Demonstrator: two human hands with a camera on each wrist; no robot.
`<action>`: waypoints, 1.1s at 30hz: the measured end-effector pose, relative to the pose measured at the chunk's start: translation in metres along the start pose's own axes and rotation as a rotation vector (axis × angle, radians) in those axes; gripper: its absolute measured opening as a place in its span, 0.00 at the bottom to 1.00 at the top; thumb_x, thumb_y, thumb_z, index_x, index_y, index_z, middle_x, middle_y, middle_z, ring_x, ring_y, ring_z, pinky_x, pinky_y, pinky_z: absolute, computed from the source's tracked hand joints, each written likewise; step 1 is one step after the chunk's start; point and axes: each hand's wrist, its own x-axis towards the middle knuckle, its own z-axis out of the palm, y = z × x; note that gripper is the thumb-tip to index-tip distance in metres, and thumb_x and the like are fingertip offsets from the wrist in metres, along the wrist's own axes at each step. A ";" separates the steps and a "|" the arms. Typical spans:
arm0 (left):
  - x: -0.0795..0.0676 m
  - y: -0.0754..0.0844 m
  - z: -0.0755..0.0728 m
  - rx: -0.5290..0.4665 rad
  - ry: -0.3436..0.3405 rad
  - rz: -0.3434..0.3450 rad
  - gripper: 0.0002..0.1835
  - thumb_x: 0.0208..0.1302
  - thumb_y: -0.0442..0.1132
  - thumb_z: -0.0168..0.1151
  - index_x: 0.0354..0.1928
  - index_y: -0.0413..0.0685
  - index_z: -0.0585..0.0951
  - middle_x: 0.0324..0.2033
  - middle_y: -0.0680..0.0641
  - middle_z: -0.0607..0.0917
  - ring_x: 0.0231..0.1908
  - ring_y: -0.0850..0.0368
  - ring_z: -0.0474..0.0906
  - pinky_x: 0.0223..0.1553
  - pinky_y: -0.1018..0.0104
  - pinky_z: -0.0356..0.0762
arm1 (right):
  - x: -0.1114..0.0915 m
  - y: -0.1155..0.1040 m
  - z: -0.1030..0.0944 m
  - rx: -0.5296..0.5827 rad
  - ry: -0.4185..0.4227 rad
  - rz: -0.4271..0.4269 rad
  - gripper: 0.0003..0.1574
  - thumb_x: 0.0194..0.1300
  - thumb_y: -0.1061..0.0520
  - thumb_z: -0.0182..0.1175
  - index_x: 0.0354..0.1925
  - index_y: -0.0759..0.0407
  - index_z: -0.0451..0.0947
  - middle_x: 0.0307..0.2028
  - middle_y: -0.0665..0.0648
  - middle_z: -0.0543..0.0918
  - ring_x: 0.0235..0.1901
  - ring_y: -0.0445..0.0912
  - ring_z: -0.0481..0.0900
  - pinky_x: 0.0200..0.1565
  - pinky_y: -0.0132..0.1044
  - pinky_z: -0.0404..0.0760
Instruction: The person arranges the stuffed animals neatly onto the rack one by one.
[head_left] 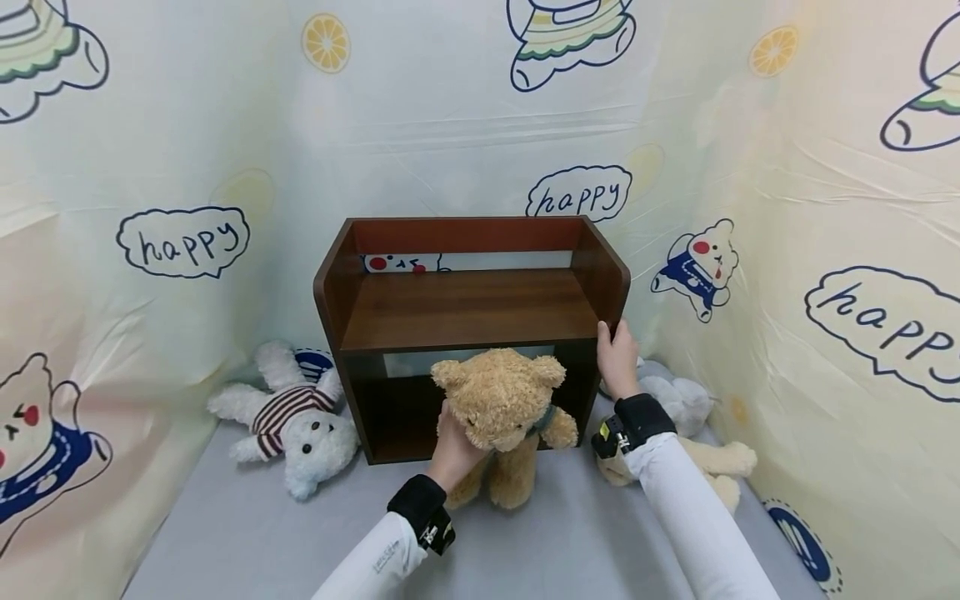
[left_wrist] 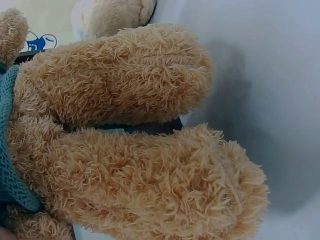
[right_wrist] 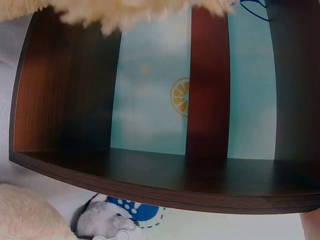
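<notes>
A tan teddy bear [head_left: 501,400] is upright in front of the lower compartment of a dark brown wooden shelf [head_left: 465,312]. My left hand [head_left: 456,448] grips the bear at its side; part of the fingers is hidden behind the fur. In the left wrist view, the bear's legs [left_wrist: 135,175] and teal knitted garment [left_wrist: 17,165] fill much of the picture. My right hand [head_left: 618,362] holds the shelf's right side panel near the middle board. From the right wrist, the shelf's side panel [right_wrist: 210,201] crosses the view, with tan fur at the top.
A white plush toy [head_left: 318,442] in a striped shirt lies left of the shelf. On the right, a grey plush toy [head_left: 678,400] and a cream plush toy [head_left: 720,458] lie partly behind my right arm. Printed cloth [head_left: 420,167] hangs behind the grey surface [head_left: 555,542].
</notes>
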 end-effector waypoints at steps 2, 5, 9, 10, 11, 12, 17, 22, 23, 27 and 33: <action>0.002 -0.001 0.004 -0.010 0.008 0.007 0.39 0.50 0.43 0.69 0.63 0.51 0.61 0.54 0.47 0.70 0.54 0.48 0.61 0.50 0.47 0.58 | 0.000 0.000 -0.001 0.003 -0.004 0.010 0.18 0.71 0.54 0.42 0.46 0.69 0.64 0.37 0.66 0.71 0.35 0.56 0.67 0.35 0.42 0.63; 0.004 -0.001 0.008 -0.017 0.016 -0.001 0.39 0.49 0.42 0.69 0.63 0.49 0.61 0.55 0.46 0.70 0.55 0.46 0.61 0.51 0.45 0.58 | 0.001 0.000 -0.001 0.004 -0.011 0.016 0.18 0.71 0.54 0.42 0.47 0.69 0.64 0.39 0.65 0.71 0.36 0.55 0.67 0.36 0.41 0.64; 0.008 0.000 0.013 -0.029 0.025 -0.013 0.41 0.49 0.43 0.69 0.64 0.48 0.59 0.57 0.44 0.69 0.58 0.44 0.59 0.54 0.41 0.55 | 0.001 -0.001 -0.001 0.002 -0.017 0.015 0.18 0.71 0.53 0.42 0.46 0.69 0.64 0.36 0.65 0.70 0.34 0.55 0.67 0.35 0.41 0.63; 0.009 0.001 0.015 -0.028 0.026 -0.017 0.42 0.49 0.43 0.68 0.65 0.47 0.59 0.58 0.43 0.68 0.59 0.44 0.58 0.55 0.41 0.54 | 0.001 -0.001 -0.001 0.003 -0.017 0.012 0.18 0.71 0.53 0.42 0.45 0.69 0.64 0.35 0.65 0.70 0.34 0.56 0.67 0.34 0.41 0.63; 0.010 0.001 0.016 -0.024 0.027 -0.017 0.42 0.48 0.43 0.69 0.65 0.47 0.59 0.58 0.43 0.68 0.60 0.44 0.58 0.56 0.40 0.53 | 0.001 -0.001 -0.002 0.004 -0.015 0.011 0.17 0.71 0.53 0.43 0.45 0.69 0.64 0.34 0.64 0.69 0.33 0.56 0.67 0.34 0.41 0.63; 0.011 0.002 0.017 -0.022 0.028 -0.018 0.43 0.49 0.43 0.69 0.65 0.47 0.58 0.59 0.43 0.67 0.60 0.44 0.58 0.56 0.39 0.53 | 0.001 0.000 -0.001 -0.001 -0.012 0.006 0.17 0.71 0.54 0.42 0.44 0.69 0.64 0.33 0.64 0.69 0.33 0.56 0.67 0.34 0.41 0.63; 0.016 0.004 0.020 -0.017 0.018 -0.044 0.43 0.49 0.43 0.68 0.66 0.46 0.57 0.61 0.43 0.65 0.62 0.45 0.55 0.58 0.39 0.50 | 0.001 -0.001 -0.001 -0.002 0.001 0.002 0.17 0.71 0.54 0.42 0.44 0.69 0.64 0.34 0.64 0.70 0.33 0.55 0.67 0.33 0.40 0.63; 0.020 0.003 0.023 -0.011 0.034 -0.049 0.42 0.49 0.42 0.69 0.64 0.44 0.58 0.59 0.43 0.66 0.61 0.44 0.56 0.58 0.39 0.51 | -0.001 -0.004 0.001 0.002 -0.004 -0.003 0.17 0.71 0.55 0.43 0.45 0.69 0.65 0.35 0.65 0.71 0.33 0.55 0.67 0.33 0.40 0.63; 0.021 0.003 0.024 -0.007 0.036 -0.050 0.42 0.49 0.42 0.69 0.64 0.44 0.58 0.59 0.43 0.66 0.61 0.44 0.57 0.58 0.39 0.51 | -0.001 -0.004 0.002 0.005 -0.006 -0.002 0.17 0.71 0.54 0.43 0.45 0.69 0.65 0.35 0.65 0.71 0.33 0.55 0.67 0.33 0.40 0.63; 0.025 0.001 0.030 0.012 0.037 -0.036 0.41 0.50 0.44 0.68 0.64 0.44 0.60 0.58 0.43 0.68 0.60 0.44 0.59 0.58 0.39 0.51 | 0.001 -0.003 0.002 0.017 -0.015 0.010 0.17 0.71 0.54 0.42 0.46 0.68 0.64 0.38 0.65 0.71 0.35 0.54 0.67 0.34 0.40 0.63; 0.030 -0.002 0.039 0.021 0.040 -0.013 0.37 0.51 0.46 0.65 0.62 0.43 0.64 0.56 0.42 0.71 0.59 0.44 0.62 0.58 0.39 0.52 | 0.004 0.000 0.002 0.009 -0.015 0.008 0.18 0.71 0.53 0.42 0.46 0.69 0.64 0.41 0.67 0.72 0.37 0.55 0.68 0.37 0.42 0.64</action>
